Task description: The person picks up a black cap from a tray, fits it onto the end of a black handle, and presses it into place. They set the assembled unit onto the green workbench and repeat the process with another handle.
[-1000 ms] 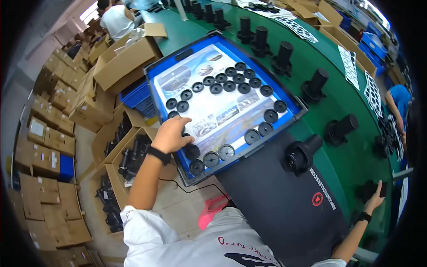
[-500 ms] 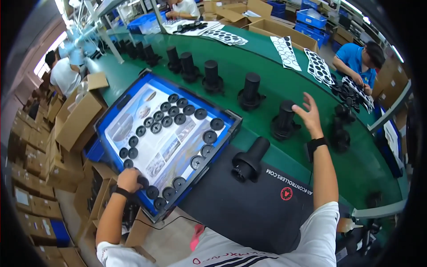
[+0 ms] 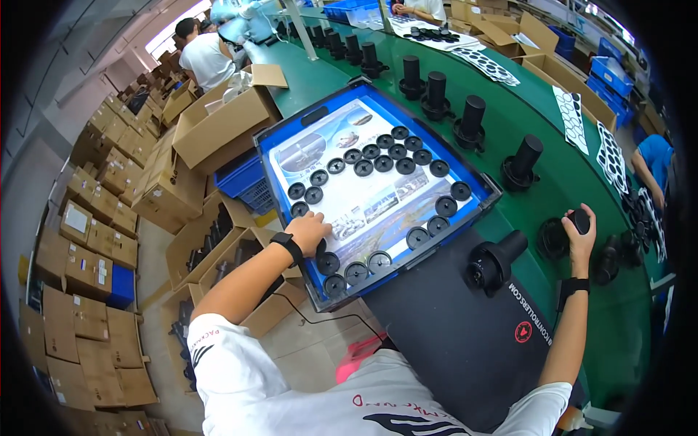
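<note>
My left hand [image 3: 308, 232] is over the left edge of a blue tray [image 3: 486, 198], its fingers closed around a dark round disc [image 3: 321, 248] that they partly cover. Other black ribbed discs [image 3: 363, 168] lie in a curved line on the tray's printed sheet. At the right, my right hand [image 3: 584, 236] grips the tube end of a black flanged tube part [image 3: 554, 238], which leans over on the green bench. Between the two hands, another flanged tube part [image 3: 491, 263] lies on its side on a black mat.
More black tube parts [image 3: 520, 163] stand in a row along the green bench [image 3: 465, 73]. White sheets with round black stickers [image 3: 570, 116] lie along its far side. Cardboard boxes [image 3: 218, 131] stand at the left. A co-worker in blue [image 3: 654, 163] is at the far right.
The view has swung left, so the scene sits farther right. My right hand was open beside an upright tube part; now it is closed on it and the part is tilted. My left hand stays by the disc.
</note>
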`<state>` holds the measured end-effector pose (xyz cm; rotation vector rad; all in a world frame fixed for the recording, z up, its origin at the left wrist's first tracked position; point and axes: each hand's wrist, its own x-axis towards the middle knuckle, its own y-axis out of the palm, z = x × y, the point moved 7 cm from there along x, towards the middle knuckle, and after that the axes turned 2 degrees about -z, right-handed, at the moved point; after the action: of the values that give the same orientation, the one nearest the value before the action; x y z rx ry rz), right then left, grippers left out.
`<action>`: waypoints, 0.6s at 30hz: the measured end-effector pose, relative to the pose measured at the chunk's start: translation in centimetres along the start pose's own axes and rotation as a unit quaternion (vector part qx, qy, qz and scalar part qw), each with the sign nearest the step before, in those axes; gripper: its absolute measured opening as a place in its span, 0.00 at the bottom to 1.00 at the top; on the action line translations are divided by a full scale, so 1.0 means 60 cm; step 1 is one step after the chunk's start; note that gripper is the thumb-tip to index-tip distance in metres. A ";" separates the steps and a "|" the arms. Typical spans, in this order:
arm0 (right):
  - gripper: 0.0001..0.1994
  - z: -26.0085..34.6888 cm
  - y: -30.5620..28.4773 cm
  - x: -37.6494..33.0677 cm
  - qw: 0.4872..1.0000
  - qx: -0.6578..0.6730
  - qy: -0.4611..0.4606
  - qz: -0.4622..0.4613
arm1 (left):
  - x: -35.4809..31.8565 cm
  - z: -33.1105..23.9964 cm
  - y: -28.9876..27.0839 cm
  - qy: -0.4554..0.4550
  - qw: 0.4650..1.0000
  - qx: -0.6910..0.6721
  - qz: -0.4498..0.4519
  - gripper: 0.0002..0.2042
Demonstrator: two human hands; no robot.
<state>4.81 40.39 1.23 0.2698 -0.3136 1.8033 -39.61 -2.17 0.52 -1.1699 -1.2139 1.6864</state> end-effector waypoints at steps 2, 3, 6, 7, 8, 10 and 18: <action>0.28 0.016 0.003 -0.023 1.000 0.005 -0.003 -0.007 | -0.002 -0.002 0.009 0.019 1.000 0.019 0.001 0.15; 0.27 0.027 0.006 -0.036 1.000 0.014 -0.007 -0.010 | -0.005 -0.003 0.016 0.033 0.999 0.039 0.002 0.14; 0.24 0.023 -0.003 -0.067 0.998 -0.020 -0.027 -0.052 | 0.001 0.008 0.028 0.057 0.996 0.066 -0.019 0.12; 0.22 0.020 -0.011 -0.074 0.995 -0.056 -0.040 -0.075 | 0.004 0.014 0.032 0.052 0.996 0.068 -0.036 0.12; 0.22 0.028 -0.018 -0.077 0.993 -0.063 -0.041 -0.086 | 0.001 0.019 0.037 0.065 0.995 0.069 -0.040 0.12; 0.21 0.041 -0.022 -0.083 0.993 -0.026 -0.026 -0.109 | -0.006 0.043 0.046 0.005 1.000 -0.018 0.003 0.10; 0.21 0.112 -0.105 -0.134 0.989 0.071 0.006 -0.129 | -0.007 0.005 0.012 0.056 0.990 -0.129 0.025 0.08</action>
<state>13.02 32.24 5.19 0.3833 -0.1337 1.5717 -39.79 -2.86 0.00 -1.4413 -1.3719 1.5079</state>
